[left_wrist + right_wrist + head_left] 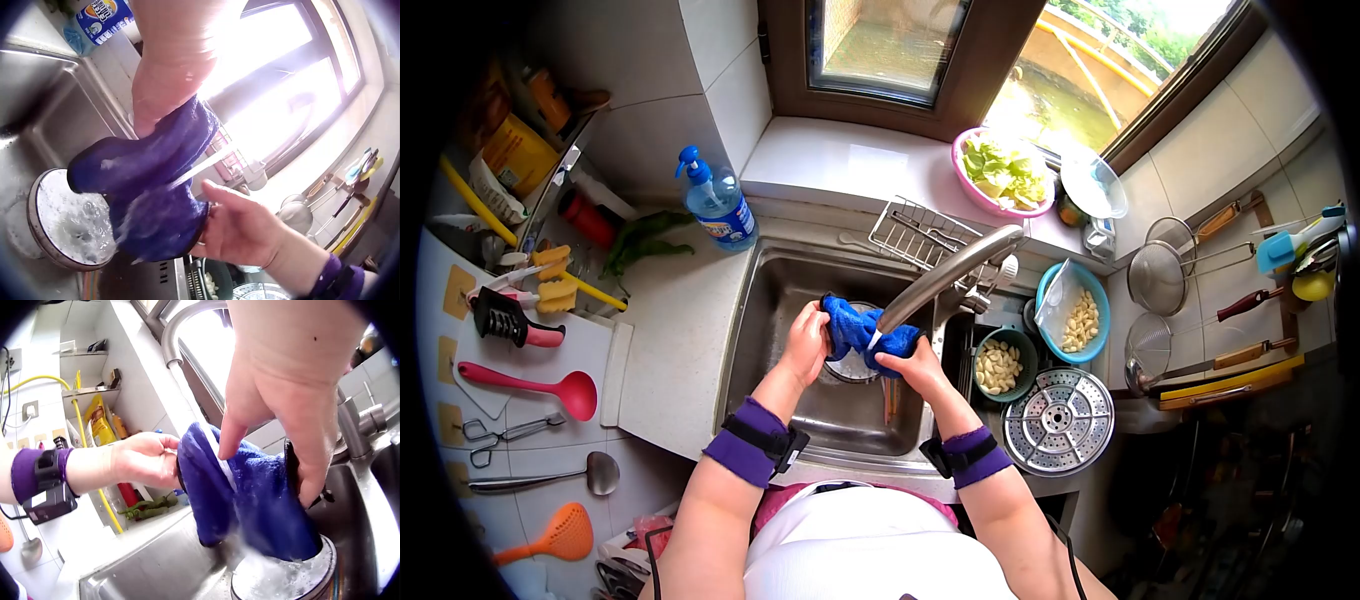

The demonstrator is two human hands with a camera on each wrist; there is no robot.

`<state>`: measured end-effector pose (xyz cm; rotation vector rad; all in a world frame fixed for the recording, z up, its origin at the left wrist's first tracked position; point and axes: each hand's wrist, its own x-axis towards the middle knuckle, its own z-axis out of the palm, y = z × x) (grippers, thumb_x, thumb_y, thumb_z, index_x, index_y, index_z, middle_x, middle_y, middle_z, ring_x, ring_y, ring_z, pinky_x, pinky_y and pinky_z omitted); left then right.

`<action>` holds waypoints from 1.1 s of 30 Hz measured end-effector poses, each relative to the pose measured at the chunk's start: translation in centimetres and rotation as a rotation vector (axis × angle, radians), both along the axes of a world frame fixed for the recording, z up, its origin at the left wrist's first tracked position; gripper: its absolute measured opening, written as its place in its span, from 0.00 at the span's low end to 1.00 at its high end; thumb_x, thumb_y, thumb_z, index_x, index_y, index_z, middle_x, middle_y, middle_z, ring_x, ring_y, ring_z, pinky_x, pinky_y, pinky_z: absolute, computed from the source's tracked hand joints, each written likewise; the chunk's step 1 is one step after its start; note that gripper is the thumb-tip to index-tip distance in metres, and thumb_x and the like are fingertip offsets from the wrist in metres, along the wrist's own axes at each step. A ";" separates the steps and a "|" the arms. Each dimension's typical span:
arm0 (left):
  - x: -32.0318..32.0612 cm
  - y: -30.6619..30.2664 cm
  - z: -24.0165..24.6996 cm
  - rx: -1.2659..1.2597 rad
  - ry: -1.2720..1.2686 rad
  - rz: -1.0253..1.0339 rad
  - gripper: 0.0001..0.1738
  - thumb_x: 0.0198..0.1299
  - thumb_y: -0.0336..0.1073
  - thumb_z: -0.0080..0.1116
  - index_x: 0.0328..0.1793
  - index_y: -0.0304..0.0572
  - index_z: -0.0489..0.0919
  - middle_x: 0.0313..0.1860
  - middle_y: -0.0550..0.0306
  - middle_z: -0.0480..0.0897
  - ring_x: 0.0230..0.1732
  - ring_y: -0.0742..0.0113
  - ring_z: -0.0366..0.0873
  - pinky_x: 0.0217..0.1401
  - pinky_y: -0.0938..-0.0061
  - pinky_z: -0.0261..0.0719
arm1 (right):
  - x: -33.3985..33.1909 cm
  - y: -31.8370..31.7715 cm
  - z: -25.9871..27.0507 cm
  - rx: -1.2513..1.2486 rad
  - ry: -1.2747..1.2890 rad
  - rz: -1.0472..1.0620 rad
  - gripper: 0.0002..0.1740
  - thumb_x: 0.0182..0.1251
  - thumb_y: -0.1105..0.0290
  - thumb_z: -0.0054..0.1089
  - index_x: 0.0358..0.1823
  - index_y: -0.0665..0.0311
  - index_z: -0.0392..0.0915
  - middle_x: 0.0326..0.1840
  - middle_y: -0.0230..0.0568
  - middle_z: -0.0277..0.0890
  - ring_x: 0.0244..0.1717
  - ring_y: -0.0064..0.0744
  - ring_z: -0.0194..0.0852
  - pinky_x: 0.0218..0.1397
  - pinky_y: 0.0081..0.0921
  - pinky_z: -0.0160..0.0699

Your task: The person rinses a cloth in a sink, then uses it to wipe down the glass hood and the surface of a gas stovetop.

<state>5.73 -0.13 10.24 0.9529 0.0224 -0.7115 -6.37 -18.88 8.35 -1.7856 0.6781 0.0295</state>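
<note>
A wet blue cloth (855, 328) with a dark edge is stretched between both hands under the running faucet (945, 275). The left hand (806, 342) grips its left end, and the right hand (915, 368) pinches the right end between thumb and fingers. Water streams onto the middle of the cloth, as the right wrist view shows. Below it stands a round bowl (75, 219) of foamy water in the steel sink (785, 270). The cloth hides part of this bowl in the head view.
A blue soap bottle (722, 210) stands left behind the sink. Right of the sink are a green bowl of garlic cloves (1005, 365), a blue basin (1100, 300) and a perforated steamer plate (1058, 422). A wire rack (915, 235) and a pink bowl of leaves (970, 190) are behind.
</note>
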 end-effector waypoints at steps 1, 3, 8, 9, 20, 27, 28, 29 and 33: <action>0.1 -0.2 1.5 -0.070 0.030 0.007 0.12 0.71 0.30 0.37 0.55 0.45 0.71 0.45 0.60 0.78 0.48 0.69 0.78 0.54 0.71 0.76 | -0.3 -0.2 -0.5 -0.066 -0.032 0.065 0.42 0.49 0.57 0.78 0.61 0.71 0.67 0.53 0.49 0.78 0.53 0.42 0.79 0.58 0.33 0.76; 0.6 -0.4 2.3 -0.163 0.053 0.031 0.13 0.71 0.29 0.36 0.56 0.44 0.71 0.49 0.58 0.79 0.52 0.67 0.78 0.59 0.68 0.76 | -0.8 -0.5 -1.3 -0.197 -0.098 0.198 0.41 0.50 0.56 0.76 0.60 0.71 0.68 0.53 0.54 0.77 0.55 0.48 0.78 0.58 0.35 0.75; 1.3 0.1 1.3 -0.120 0.003 0.136 0.16 0.73 0.30 0.37 0.63 0.45 0.68 0.52 0.58 0.78 0.53 0.66 0.78 0.61 0.67 0.76 | -0.9 -1.4 -5.9 -0.125 0.021 0.234 0.20 0.73 0.67 0.47 0.64 0.60 0.71 0.54 0.40 0.76 0.55 0.36 0.75 0.52 0.30 0.81; 1.0 0.1 0.9 -0.078 0.002 0.164 0.16 0.73 0.30 0.37 0.64 0.46 0.68 0.53 0.58 0.78 0.54 0.66 0.78 0.61 0.66 0.76 | -0.8 -0.9 -3.9 0.141 0.010 0.096 0.21 0.73 0.67 0.46 0.65 0.60 0.71 0.56 0.40 0.73 0.56 0.36 0.73 0.51 0.32 0.82; -3.5 -3.0 -4.8 0.033 0.469 -0.106 0.35 0.63 0.60 0.58 0.71 0.65 0.59 0.58 0.57 0.75 0.53 0.60 0.78 0.53 0.57 0.79 | 0.3 7.7 3.1 -0.068 -0.474 0.052 0.15 0.61 0.66 0.56 0.43 0.71 0.78 0.41 0.48 0.73 0.45 0.44 0.74 0.52 0.37 0.72; -3.5 -6.3 -4.9 0.019 0.397 0.207 0.15 0.70 0.48 0.54 0.51 0.48 0.75 0.38 0.59 0.81 0.39 0.63 0.80 0.42 0.66 0.80 | 2.6 6.4 3.0 -0.336 -0.416 -0.092 0.12 0.61 0.62 0.63 0.34 0.65 0.80 0.36 0.51 0.76 0.38 0.55 0.75 0.42 0.44 0.75; -3.7 -7.0 -4.0 0.097 0.374 0.247 0.12 0.69 0.47 0.56 0.46 0.48 0.75 0.34 0.61 0.80 0.34 0.66 0.78 0.37 0.68 0.79 | 2.8 5.3 1.8 -0.365 -0.419 -0.102 0.11 0.61 0.64 0.62 0.34 0.65 0.81 0.35 0.51 0.75 0.38 0.55 0.76 0.42 0.44 0.75; -3.9 -7.5 -3.0 0.176 0.350 0.282 0.11 0.67 0.45 0.59 0.42 0.48 0.76 0.30 0.63 0.78 0.29 0.68 0.76 0.32 0.69 0.77 | 2.7 4.6 0.7 -0.395 -0.419 -0.117 0.10 0.61 0.65 0.61 0.35 0.64 0.81 0.35 0.50 0.75 0.38 0.54 0.76 0.41 0.44 0.75; -3.0 -6.5 -3.4 -0.035 0.576 0.081 0.13 0.66 0.48 0.58 0.38 0.48 0.77 0.29 0.62 0.79 0.28 0.65 0.78 0.31 0.68 0.77 | 1.8 7.2 4.7 -0.326 -0.314 -0.109 0.11 0.69 0.64 0.57 0.40 0.65 0.81 0.41 0.52 0.79 0.43 0.55 0.78 0.47 0.39 0.76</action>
